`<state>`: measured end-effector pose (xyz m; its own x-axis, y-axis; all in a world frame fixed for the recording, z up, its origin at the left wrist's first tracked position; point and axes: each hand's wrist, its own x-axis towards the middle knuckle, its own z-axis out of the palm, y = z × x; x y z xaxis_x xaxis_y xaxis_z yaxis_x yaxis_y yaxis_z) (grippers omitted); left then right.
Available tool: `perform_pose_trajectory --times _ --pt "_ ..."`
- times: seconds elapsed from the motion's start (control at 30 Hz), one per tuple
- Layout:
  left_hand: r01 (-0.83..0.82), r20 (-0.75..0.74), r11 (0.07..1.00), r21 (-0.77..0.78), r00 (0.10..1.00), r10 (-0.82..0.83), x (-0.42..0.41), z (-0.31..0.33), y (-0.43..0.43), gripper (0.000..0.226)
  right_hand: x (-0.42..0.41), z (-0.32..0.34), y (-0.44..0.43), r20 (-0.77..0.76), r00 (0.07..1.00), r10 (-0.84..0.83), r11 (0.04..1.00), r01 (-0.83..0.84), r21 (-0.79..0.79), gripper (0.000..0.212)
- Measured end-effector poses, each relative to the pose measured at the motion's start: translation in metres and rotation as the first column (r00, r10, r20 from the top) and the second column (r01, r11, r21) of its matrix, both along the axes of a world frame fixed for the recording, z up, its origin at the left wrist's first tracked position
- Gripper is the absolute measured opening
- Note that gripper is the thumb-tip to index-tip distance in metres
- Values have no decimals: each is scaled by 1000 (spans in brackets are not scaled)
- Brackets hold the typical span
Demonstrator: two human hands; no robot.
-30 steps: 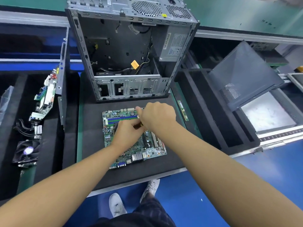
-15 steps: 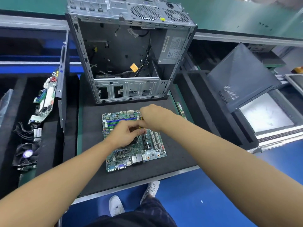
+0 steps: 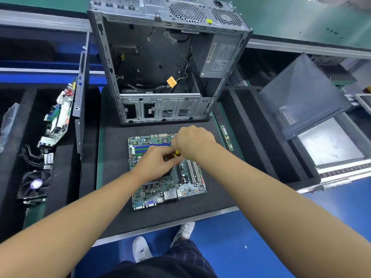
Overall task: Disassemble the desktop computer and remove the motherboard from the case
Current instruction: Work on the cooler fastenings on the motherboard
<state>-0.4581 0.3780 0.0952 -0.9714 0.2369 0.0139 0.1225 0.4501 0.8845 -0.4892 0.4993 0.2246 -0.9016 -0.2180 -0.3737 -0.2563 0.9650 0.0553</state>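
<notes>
The green motherboard (image 3: 168, 185) lies flat on the black foam mat (image 3: 114, 157), in front of the open, emptied computer case (image 3: 160, 63). Both my hands work over the middle of the board. My right hand (image 3: 193, 140) is curled over the top of a small yellow and black screwdriver (image 3: 176, 153). Just below it, my left hand (image 3: 157, 164) pinches the lower part of the tool. The tip and the spot it touches are hidden by my fingers.
A memory stick (image 3: 226, 137) lies at the mat's right edge. To the left, foam slots hold another circuit board (image 3: 58, 117), cables and a fan (image 3: 35, 184). The case's side panel (image 3: 301, 97) leans in a bin on the right. The power supply (image 3: 219, 57) sits inside the case.
Both hands stay at the same spot over the board with the screwdriver between them. Only the view has shifted slightly.
</notes>
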Motion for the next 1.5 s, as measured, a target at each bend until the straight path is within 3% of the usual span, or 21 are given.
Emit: perform_pose_trajectory --times 0.13,0.2,0.27,0.37,0.47,0.53,0.6,0.67,0.73,0.77,0.93,1.03,1.07,1.13,1.2,1.3,1.37,1.43,1.5 --pt "240 53 942 -233 971 -234 -7 1 -15 53 -6 4 11 104 974 202 979 -204 5 29" --pt "298 83 917 -267 955 -286 -7 5 -16 54 -7 6 15 123 939 323 942 -331 52 26" --pt "286 89 949 -134 957 -276 -6 13 -14 30 -5 6 17 150 913 379 920 -389 39 24" --pt "276 95 954 119 953 -288 -6 20 -10 33 -11 6 21 184 917 353 934 -358 -6 37" --pt "245 86 954 174 961 -263 -3 25 -7 25 -10 2 25 107 945 310 951 -308 -40 34" --pt "145 64 983 114 986 -153 -2 21 -6 34 2 -11 26 -24 988 155 954 -156 -257 26" --pt "73 25 997 39 997 -74 -2 17 -4 49 19 -28 19 -77 994 -78 807 18 -590 20" --pt "49 -25 998 43 999 -48 0 15 0 60 29 -40 7 18 959 -283 524 170 -834 7" --pt "23 -42 996 91 999 -19 4 17 1 61 31 -45 -4 186 909 -373 258 295 -920 6" --pt "5 -43 992 127 999 1 5 18 1 60 29 -46 -7 233 890 -391 171 319 -932 8" --pt "-25 -17 997 79 1000 26 5 15 5 37 27 -59 -4 209 905 -370 15 231 -973 49" --pt "32 89 999 34 995 -35 1 15 6 1 20 -65 9 273 925 -265 -91 258 -962 58" --pt "58 114 998 20 992 -60 -1 15 4 8 18 -66 12 309 932 -191 -132 288 -949 57" --pt "141 159 989 41 976 -146 -5 15 -2 15 12 -68 14 339 940 -30 -145 332 -932 55" --pt "204 182 977 66 960 -212 -6 16 -6 13 8 -68 10 333 940 74 -89 338 -937 54" --pt "238 198 964 115 946 -257 -4 18 -10 13 3 -67 7 348 932 103 -26 352 -936 54" --pt "209 190 971 115 955 -228 -4 15 -12 16 3 -63 6 356 933 45 30 355 -934 50" --pt "165 154 979 118 971 -182 -4 9 -12 16 8 -60 4 257 961 -103 136 269 -953 38" --pt "133 131 984 120 980 -148 -1 8 -9 16 17 -62 -3 155 940 -304 136 204 -969 27"
